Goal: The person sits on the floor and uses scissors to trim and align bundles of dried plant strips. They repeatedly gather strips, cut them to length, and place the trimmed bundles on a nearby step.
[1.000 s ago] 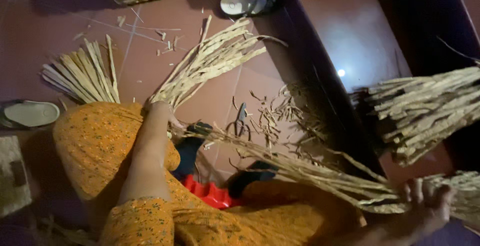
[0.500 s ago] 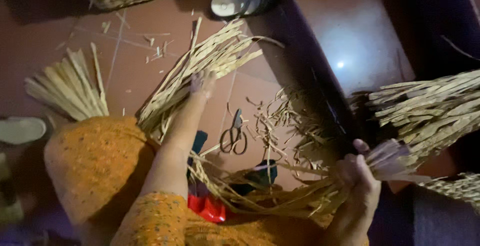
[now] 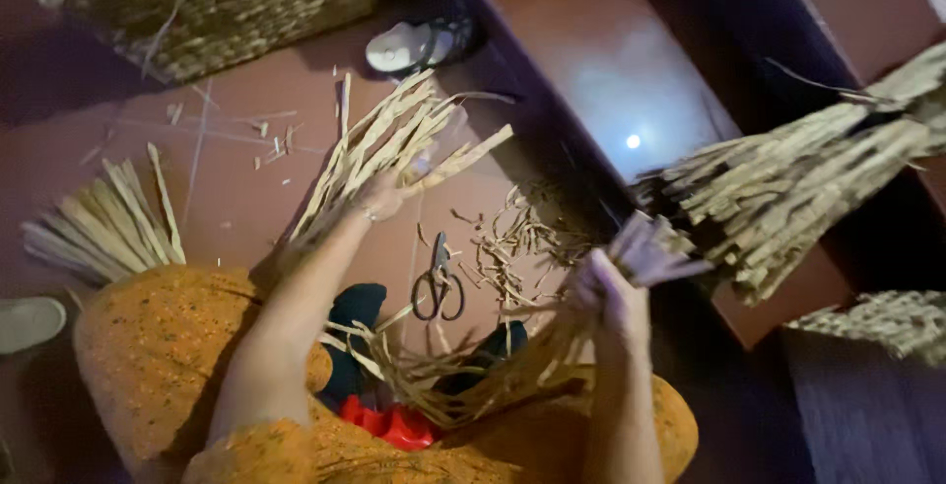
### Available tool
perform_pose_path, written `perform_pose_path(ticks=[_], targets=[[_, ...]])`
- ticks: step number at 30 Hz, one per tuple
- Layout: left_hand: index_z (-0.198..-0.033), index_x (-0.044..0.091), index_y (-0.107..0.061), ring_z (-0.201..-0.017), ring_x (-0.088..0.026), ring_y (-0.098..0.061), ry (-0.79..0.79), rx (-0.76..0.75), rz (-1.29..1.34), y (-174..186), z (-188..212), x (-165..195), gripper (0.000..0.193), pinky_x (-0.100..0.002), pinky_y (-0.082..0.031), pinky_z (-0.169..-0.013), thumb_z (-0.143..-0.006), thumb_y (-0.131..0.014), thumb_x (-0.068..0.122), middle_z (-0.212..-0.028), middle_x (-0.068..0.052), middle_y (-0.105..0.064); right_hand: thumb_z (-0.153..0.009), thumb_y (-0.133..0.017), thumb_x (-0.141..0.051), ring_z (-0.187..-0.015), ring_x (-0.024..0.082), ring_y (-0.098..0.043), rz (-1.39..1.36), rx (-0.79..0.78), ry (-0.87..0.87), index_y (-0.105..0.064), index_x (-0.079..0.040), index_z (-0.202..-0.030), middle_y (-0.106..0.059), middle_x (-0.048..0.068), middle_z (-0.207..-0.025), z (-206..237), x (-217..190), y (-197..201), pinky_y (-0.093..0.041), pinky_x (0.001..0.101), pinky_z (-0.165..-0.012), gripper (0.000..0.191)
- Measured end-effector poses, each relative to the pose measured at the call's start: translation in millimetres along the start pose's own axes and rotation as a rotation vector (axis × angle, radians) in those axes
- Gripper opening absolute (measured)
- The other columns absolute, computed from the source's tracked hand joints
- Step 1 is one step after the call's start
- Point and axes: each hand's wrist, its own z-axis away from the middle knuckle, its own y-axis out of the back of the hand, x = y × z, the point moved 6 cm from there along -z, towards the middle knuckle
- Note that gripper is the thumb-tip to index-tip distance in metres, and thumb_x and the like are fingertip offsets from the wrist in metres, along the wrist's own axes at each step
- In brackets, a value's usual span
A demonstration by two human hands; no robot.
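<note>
With our left hand (image 3: 379,198) closing on the bundle of dried strips (image 3: 379,154) lying on the floor and our right hand (image 3: 606,292) clenched around loose strands (image 3: 493,376) over our lap, we should, we judge, pull single strips free cleanly.

Straw strips (image 3: 394,149): dry, matt, rough fibre. Basket (image 3: 246,1): woven, coarse. Scissors (image 3: 439,287): metal w/ dark handles. Floor (image 3: 236,178): smooth, slight sheen. Step (image 3: 611,80): glossy, reflective.
</note>
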Motion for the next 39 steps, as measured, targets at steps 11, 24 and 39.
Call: perform_pose_path(ticks=[11, 24, 39], targets=[[-0.112, 0.008, -0.066, -0.094, -0.017, -0.066, -0.142, -0.279, 0.304, 5.4, 107.3, 85.4, 0.026, -0.032, -0.055, -0.087, -0.096, -0.067, 0.028, -0.103, -0.007, -0.068, -0.080, -0.085, -0.019, -0.074, 0.013, -0.060, -0.148, 0.070, 0.138, -0.064, -0.006, -0.111, -0.065, 0.002, -0.087, -30.4, 48.5, -52.2, -0.052, 0.0284, -0.069, 0.039], [-0.144, 0.024, -0.055, -0.076, -0.020, -0.062, 0.147, -0.478, -0.154, -2.0, 166.8, 118.9, 0.044, -0.041, -0.055, -0.069, -0.105, -0.046, 0.041, -0.089, -0.009, -0.066, -0.086, -0.083, -0.023, -0.077, 0.014, -0.068, 0.110, -0.251, 0.115, -0.070, -0.001, -0.114, -0.073, 0.006, -0.094, -10.4, 71.0, -108.1, -0.055, 0.0288, -0.065, 0.038], [-0.163, 0.032, -0.011, -0.153, -0.048, -0.006, 0.560, -0.265, -0.585, -7.7, 175.8, -83.2, 0.117, -0.081, -0.013, -0.110, -0.076, -0.090, 0.035, -0.170, -0.018, 0.005, -0.097, -0.065, -0.032, -0.097, 0.028, -0.073, -0.101, -0.044, -0.002, -0.061, -0.006, -0.108, -0.073, 0.014, -0.099, -9.4, 38.3, -84.3, -0.059, 0.0469, -0.092, 0.028]])
